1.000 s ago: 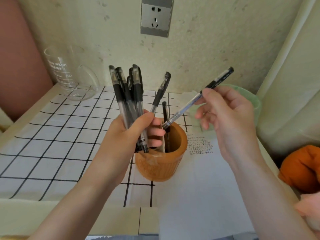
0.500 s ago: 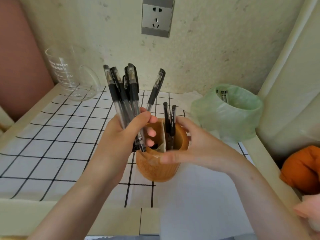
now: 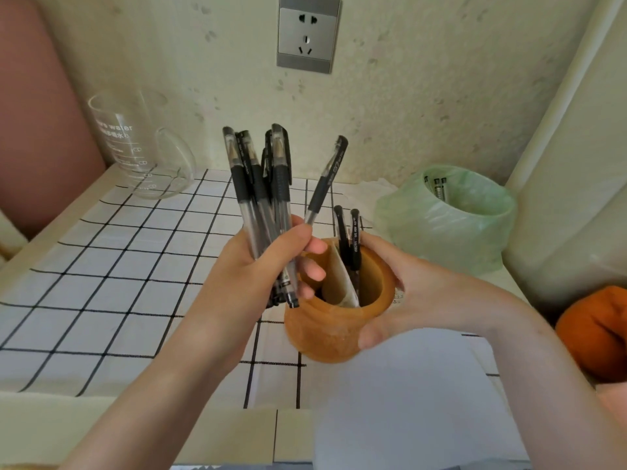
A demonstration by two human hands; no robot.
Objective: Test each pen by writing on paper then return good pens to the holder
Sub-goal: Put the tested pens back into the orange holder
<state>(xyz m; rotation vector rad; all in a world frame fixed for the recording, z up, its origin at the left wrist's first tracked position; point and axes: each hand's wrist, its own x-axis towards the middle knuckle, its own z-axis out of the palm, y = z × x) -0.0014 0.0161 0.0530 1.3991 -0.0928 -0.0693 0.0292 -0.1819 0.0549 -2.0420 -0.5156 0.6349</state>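
Soft, even daylight fills the scene, perhaps from the right; shadows are faint. The wall (image 3: 441, 79) reads bright and slightly washed. Wide-angle distortion bends the tabletop (image 3: 101, 266) edges. The right forearm (image 3: 529, 374) blurs at the frame's lower corner.

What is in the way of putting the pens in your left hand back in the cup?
The left hand holds the pens beside the holder. Nothing covers its open top; the right hand only grips its side.

Brown round holder (image 3: 325, 330) upright, two black pens (image 3: 349, 242) inside, bundle of pens (image 3: 261, 198) above, white paper (image 3: 400, 395) beneath
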